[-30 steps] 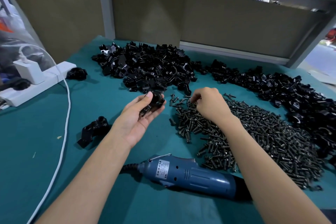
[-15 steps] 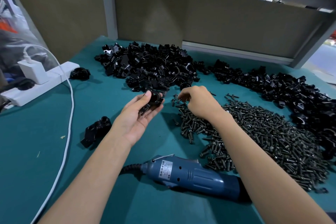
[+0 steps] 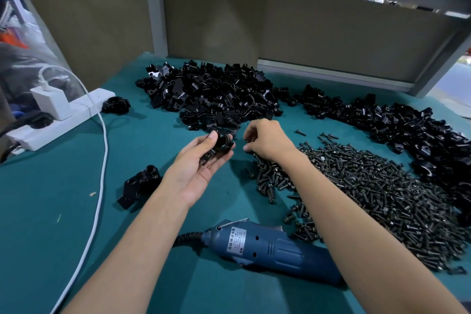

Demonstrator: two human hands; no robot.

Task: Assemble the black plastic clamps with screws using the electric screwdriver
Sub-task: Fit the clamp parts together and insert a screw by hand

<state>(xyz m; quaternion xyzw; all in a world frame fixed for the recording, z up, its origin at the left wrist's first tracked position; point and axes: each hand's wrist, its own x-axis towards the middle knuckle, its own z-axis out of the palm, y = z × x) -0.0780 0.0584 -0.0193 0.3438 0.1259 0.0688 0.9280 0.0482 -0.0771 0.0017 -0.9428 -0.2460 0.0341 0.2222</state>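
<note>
Left hand grips a small black plastic ring clamp by its rim above the teal desk; it looks light, rigid, slick. Right hand curls over the dark metal screws; whether it holds one, I cannot tell

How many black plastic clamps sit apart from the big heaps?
3 black plastic clamps: one held in the left hand, one beside the white power strip, one on the teal cloth left of that forearm. More may hide at heap edges.

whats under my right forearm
The blue electric screwdriver lies on the teal mat with its front end running under the forearm; its bit is covered, as is part of the dark screw pile.
</note>
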